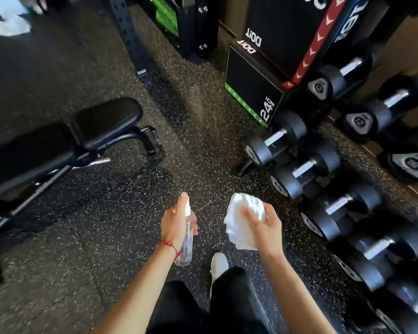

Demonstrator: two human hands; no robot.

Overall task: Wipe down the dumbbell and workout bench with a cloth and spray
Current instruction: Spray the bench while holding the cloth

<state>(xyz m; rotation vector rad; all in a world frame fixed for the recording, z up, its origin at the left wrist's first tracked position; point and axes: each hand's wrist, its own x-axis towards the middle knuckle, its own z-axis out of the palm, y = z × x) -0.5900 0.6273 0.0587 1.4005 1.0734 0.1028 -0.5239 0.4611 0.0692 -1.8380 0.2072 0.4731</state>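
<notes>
My left hand [175, 222] grips a clear spray bottle [186, 247], its nozzle pointing up and away, a finger on the top. My right hand [263, 225] holds a crumpled white cloth [243, 220] just to the right of the bottle. Both hands hover over the speckled rubber floor. A black padded workout bench [58, 141] stands to the left, its seat end nearest the middle. Several black hex dumbbells with chrome handles sit on a rack at the right; the nearest one to the cloth is a dumbbell [304, 171] on the lower row.
Stacked black plyo boxes [253, 90] with green and red edging stand at the back right. A black rack upright [128, 32] rises at the back. My white shoe [219, 263] and dark trousers are below the hands. Speckled floor [106, 225] spreads between bench and dumbbell rack.
</notes>
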